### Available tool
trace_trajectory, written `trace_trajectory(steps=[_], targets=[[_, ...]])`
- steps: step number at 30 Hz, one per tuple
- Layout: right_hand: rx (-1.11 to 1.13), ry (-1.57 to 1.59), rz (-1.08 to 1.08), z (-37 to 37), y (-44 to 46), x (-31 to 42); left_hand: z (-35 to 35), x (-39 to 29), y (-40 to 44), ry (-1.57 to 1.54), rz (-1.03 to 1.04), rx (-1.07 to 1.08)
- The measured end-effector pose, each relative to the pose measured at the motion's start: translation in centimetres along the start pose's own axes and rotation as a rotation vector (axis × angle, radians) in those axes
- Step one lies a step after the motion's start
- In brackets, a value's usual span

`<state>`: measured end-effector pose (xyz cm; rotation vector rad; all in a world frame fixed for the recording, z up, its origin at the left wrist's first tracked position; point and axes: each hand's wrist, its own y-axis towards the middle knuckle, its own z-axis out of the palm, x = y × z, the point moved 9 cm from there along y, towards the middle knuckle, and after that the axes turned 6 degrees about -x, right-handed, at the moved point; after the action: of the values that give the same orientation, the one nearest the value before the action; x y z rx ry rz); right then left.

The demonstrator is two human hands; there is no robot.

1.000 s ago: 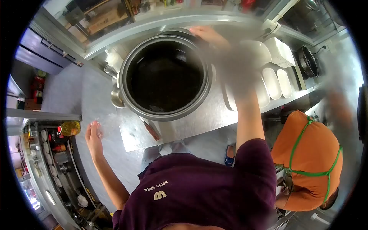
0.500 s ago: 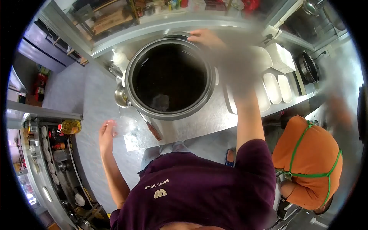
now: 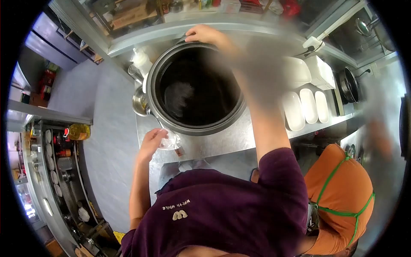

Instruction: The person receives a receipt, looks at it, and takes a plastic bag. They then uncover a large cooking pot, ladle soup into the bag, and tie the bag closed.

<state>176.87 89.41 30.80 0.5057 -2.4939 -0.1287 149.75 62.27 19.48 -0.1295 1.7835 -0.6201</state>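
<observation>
A large round pot point(image 3: 155, 100) with a thick grey rim stands on the steel counter, holding dark liquid with a glare patch on it. My right hand point(image 3: 203, 34) reaches across to its far side, fingers curled over the handle at the rim. Near the counter's front edge, my left hand point(image 3: 153, 141) is closed on a crumpled piece of clear plastic film point(image 3: 170, 141). Under the film lies a knife-like tool with a brown handle point(image 3: 179, 152), partly covered. A metal ladle point(image 3: 140, 102) sits against the pot's left side.
A white squeeze bottle point(image 3: 141, 60) stands behind the ladle. Several white dishes point(image 3: 293, 112) and a white box point(image 3: 322, 73) are at the right, beside a black pan point(image 3: 350, 85). A person in an orange top point(image 3: 342, 184) bends close by on my right.
My right hand has moved left along the far rim to the pot's handle. My left hand has come right, toward the pot's front, with the clear film. The co-worker has shifted slightly.
</observation>
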Motion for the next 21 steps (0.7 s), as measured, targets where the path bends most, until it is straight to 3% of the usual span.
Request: trace_trajectory(steps=[5,10,16,21], targets=[[0.002,-0.291,-0.005,1.6,1.0,1.2,4.7,2.9,0.0,-0.010,-0.137,0.172],[-0.095,-0.468,0.003,0.8,-1.0,3.7,7.9,6.5,1.0,-0.397,-0.376,0.085],[-0.073,-0.534,0.035,1.8,-1.7,4.6,8.4,6.4,1.7,-0.400,-0.270,0.038],[-0.133,-0.368,0.045,0.7,-1.9,4.6,8.8,5.4,1.7,-0.474,-0.251,-0.006]])
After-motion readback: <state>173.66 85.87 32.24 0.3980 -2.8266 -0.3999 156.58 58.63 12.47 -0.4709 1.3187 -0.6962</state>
